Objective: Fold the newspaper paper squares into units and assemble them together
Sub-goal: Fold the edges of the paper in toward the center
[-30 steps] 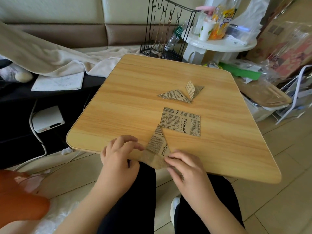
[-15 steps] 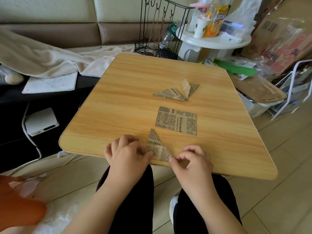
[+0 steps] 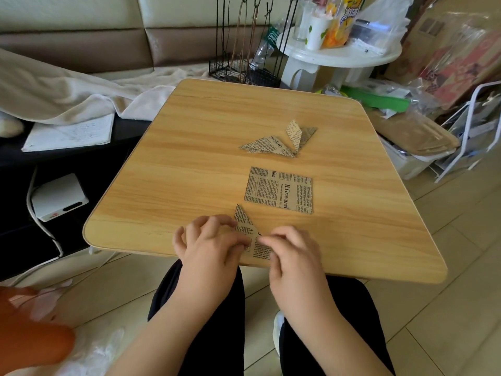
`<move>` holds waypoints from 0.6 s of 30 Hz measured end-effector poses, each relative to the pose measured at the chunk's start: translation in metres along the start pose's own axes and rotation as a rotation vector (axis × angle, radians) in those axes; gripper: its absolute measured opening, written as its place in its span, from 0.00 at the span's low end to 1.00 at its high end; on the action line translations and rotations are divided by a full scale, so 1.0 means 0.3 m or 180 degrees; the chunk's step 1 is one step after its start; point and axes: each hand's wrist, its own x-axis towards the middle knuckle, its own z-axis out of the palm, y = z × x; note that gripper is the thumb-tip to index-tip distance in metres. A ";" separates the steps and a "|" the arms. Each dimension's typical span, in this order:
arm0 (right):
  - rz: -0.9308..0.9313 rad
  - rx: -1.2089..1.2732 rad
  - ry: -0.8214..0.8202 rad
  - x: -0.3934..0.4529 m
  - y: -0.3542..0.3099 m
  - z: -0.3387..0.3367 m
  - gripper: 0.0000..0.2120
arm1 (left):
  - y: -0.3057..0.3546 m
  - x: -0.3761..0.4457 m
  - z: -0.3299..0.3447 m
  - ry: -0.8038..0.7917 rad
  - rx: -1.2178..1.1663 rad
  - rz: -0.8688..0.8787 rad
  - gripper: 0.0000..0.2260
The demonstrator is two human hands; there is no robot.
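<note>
Both hands, left (image 3: 208, 248) and right (image 3: 291, 253), pinch a folded triangle (image 3: 245, 226) (newsprint) with curled fingers at the desk (image 3: 189, 172) edge.

Our forearms are bare, no sleeves showing. Below the table (image 3: 352, 240) edge we wear black trousers (image 3: 211, 316) and a white shoe (image 3: 278, 325).

One flat newspaper square (image 3: 279, 189) lies mid-frame, two folded units (image 3: 267, 146) (image 3: 299, 134) sit above it, and one half-folded piece (image 3: 245, 226) sits below, between two hands (image 3: 210, 248) (image 3: 291, 256).
</note>
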 end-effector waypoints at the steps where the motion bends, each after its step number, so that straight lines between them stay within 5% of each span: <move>1: -0.0178 0.0043 -0.0049 -0.004 -0.004 0.009 0.21 | -0.002 0.003 0.000 -0.0026 0.0054 0.0191 0.09; 4: -0.0357 0.0141 0.0005 -0.024 -0.001 0.023 0.11 | -0.004 0.014 -0.007 -0.0061 0.0064 0.0301 0.10; 11: -0.0429 0.0328 0.0061 -0.035 0.055 -0.004 0.09 | -0.019 0.040 -0.044 -0.0339 0.0005 -0.0393 0.05; 18: 0.0322 0.0102 0.0156 0.024 0.026 -0.008 0.04 | 0.000 0.032 -0.035 -0.0353 0.0159 -0.0320 0.05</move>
